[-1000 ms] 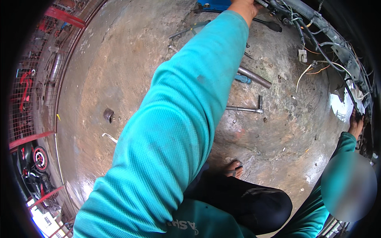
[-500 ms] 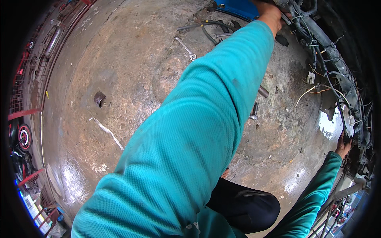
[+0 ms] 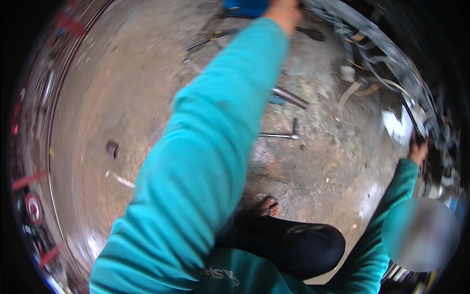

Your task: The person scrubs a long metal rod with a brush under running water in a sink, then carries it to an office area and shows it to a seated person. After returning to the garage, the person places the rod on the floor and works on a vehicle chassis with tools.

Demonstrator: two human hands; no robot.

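Note:
My left arm, in a teal sleeve, reaches up across the view. My left hand [image 3: 284, 13] is at the top edge beside a blue panel [image 3: 247, 7]; its fingers are cut off or smeared. At the right, my right hand [image 3: 417, 151] is closed round a dark part at the edge of a bare metal frame [image 3: 387, 36] strung with wires. Blur hides what that part is. A white connector [image 3: 347, 73] and loose pale wires [image 3: 346, 97] hang from the frame.
A metal tube [image 3: 293, 99] and an L-shaped wrench [image 3: 279, 135] lie on the stained concrete floor [image 3: 107, 88]. Dark hoses [image 3: 208, 40] lie near the blue panel. A brown cylindrical piece [image 3: 112, 149] and a white strip [image 3: 119, 179] are at left. My sandalled foot [image 3: 268, 207] is below the wrench.
The view has shifted and blurred, so the floor items sit elsewhere in it. More of the tube, the wrench and my foot shows. Both arms are still stretched toward the frame side.

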